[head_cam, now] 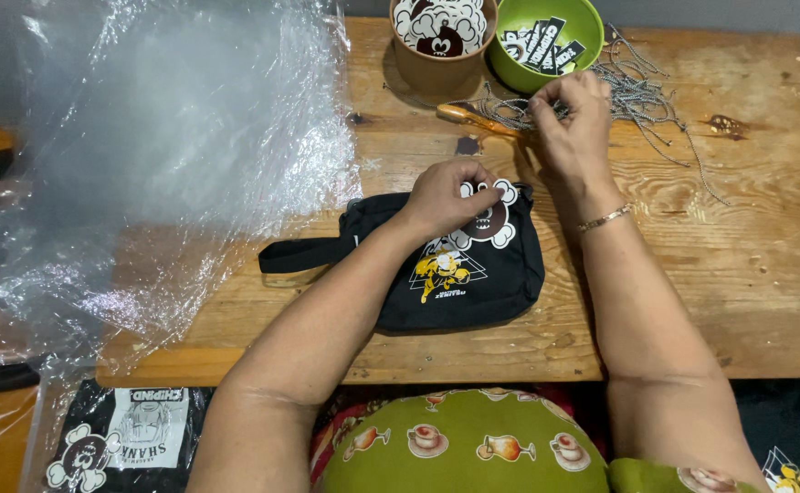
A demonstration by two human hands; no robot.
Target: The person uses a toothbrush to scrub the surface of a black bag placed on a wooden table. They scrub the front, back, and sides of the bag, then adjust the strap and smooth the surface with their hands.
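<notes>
Black pouch (473, 274) lies mid-table, near edge. Left hand (446, 196) pinches a cloud-shaped tag (491, 219) against the pouch top, fingers closed on it. Right hand (572, 119) is further off, fingertips closed on a ball chain from the pile (637, 91) at far right. Risks: chain snags in the tangled pile and drags others along; tag slips off the pouch; scissors (473, 117) sit just beside the right hand, easy to knock.
</notes>
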